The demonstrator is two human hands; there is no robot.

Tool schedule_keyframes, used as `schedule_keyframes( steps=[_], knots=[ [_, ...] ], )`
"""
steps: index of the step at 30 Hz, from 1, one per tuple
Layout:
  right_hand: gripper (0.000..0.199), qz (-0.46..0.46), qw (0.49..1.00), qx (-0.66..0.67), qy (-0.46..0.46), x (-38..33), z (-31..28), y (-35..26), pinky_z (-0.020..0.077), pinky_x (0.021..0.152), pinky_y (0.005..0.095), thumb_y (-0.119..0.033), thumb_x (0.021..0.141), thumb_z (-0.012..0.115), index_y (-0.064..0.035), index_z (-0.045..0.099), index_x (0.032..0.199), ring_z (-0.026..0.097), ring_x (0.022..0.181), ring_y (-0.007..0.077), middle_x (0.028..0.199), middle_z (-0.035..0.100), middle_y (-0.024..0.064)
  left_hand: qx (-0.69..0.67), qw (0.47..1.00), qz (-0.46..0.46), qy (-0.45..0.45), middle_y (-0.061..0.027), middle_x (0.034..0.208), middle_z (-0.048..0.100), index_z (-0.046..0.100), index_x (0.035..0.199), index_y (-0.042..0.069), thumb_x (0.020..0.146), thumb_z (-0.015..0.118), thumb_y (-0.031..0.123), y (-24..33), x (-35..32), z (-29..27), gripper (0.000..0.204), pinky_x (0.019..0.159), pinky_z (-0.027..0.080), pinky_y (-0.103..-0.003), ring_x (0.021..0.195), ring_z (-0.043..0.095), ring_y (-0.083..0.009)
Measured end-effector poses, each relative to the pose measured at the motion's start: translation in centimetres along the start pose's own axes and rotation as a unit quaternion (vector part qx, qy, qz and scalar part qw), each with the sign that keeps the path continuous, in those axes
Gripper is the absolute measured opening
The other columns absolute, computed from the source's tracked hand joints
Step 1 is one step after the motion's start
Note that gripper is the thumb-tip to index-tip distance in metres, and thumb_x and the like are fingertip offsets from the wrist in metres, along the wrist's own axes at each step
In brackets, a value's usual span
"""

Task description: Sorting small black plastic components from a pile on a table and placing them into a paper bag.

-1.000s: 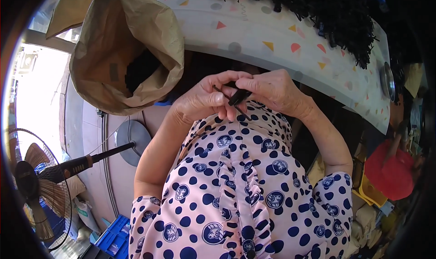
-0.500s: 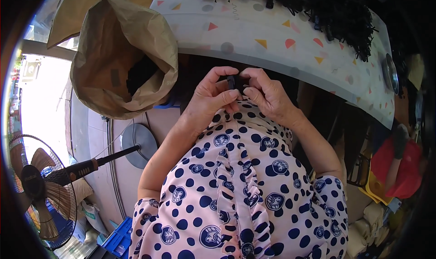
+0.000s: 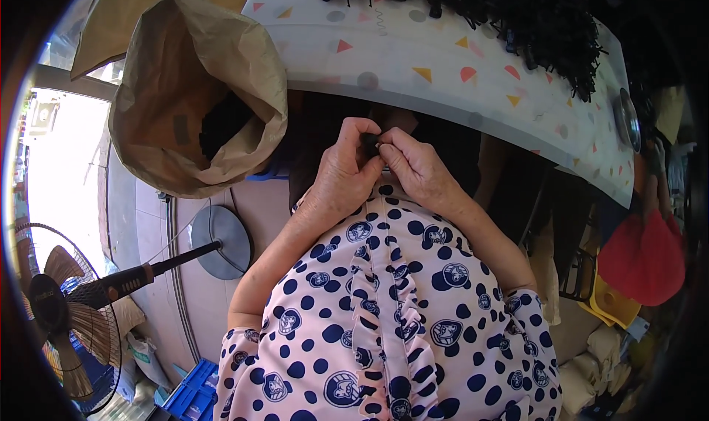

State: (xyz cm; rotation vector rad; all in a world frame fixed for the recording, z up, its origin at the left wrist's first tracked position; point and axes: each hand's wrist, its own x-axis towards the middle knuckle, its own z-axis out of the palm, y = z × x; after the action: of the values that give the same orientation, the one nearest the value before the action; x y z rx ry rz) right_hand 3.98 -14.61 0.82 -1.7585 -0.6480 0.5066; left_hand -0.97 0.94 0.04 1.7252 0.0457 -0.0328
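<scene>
Close in front of my body, below the table's near edge, my two hands meet. My left hand [image 3: 347,159] is curled with its thumb and fingers round a small black piece [image 3: 369,142]; most of that piece is hidden by the fingers. Thumb and forefinger of my right hand [image 3: 415,159] pinch at the right side of the same piece. On the table lies a large heap of small black parts [image 3: 546,33], with thin stems sticking out along its edge. An open brown paper sack [image 3: 166,66] stands left of my hands, with black material [image 3: 225,125] inside it.
The table [image 3: 413,52] has a white cover with coloured shapes, and a round metal dish [image 3: 628,118] at its right end. A standing fan [image 3: 66,295] with a round base is at the left, near a blue crate [image 3: 193,395]. Another person in red [image 3: 644,258] sits at right by a yellow chair [image 3: 617,303].
My hands have drawn together and slightly down, and the fingers have closed further round the black piece. The person at right has shifted.
</scene>
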Motion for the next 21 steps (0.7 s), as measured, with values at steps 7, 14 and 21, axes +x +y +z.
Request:
schedule_keyframes(
  steps=[7, 14, 21],
  knots=[
    [0.012, -0.018, 0.998, -0.034, 0.042, 0.5, 0.9, -0.2, 0.0457, 0.056, 0.0307, -0.012, 0.096, 0.050, -0.0005, 0.052, 0.094, 0.056, 0.057, 0.0259, 0.067, 0.057, 0.0162, 0.154, 0.981, 0.077, 0.087, -0.0039, 0.060, 0.049, 0.046, 0.109, 0.006, 0.079, 0.061, -0.004, 0.3, -0.1, 0.2, 0.035, 0.054, 0.043, -0.024, 0.057, 0.051, -0.0109],
    [0.014, -0.011, 0.998, -0.038, 0.050, 0.8, 1.2, -0.3, 0.0449, 0.060, 0.0264, -0.014, 0.099, 0.047, -0.0027, 0.054, 0.100, 0.055, 0.063, 0.0145, 0.071, 0.057, 0.0100, 0.181, 0.975, 0.088, 0.094, -0.0181, 0.087, 0.061, 0.047, 0.108, 0.007, 0.079, 0.060, -0.001, 0.4, 0.0, 0.1, 0.032, 0.065, 0.050, -0.041, 0.079, 0.062, -0.0392],
    [0.019, 0.026, 0.985, 0.167, 0.040, 0.5, 0.7, 0.7, 0.0349, 0.053, 0.0191, -0.019, 0.100, 0.045, -0.0034, 0.053, 0.108, 0.042, 0.060, 0.0046, 0.074, 0.052, -0.0003, 0.009, 0.995, 0.062, 0.084, -0.0107, 0.090, 0.060, 0.044, 0.112, 0.007, 0.085, 0.057, -0.002, 0.0, 0.4, 0.0, 0.031, 0.061, 0.049, -0.029, 0.072, 0.061, -0.0204]
  ],
)
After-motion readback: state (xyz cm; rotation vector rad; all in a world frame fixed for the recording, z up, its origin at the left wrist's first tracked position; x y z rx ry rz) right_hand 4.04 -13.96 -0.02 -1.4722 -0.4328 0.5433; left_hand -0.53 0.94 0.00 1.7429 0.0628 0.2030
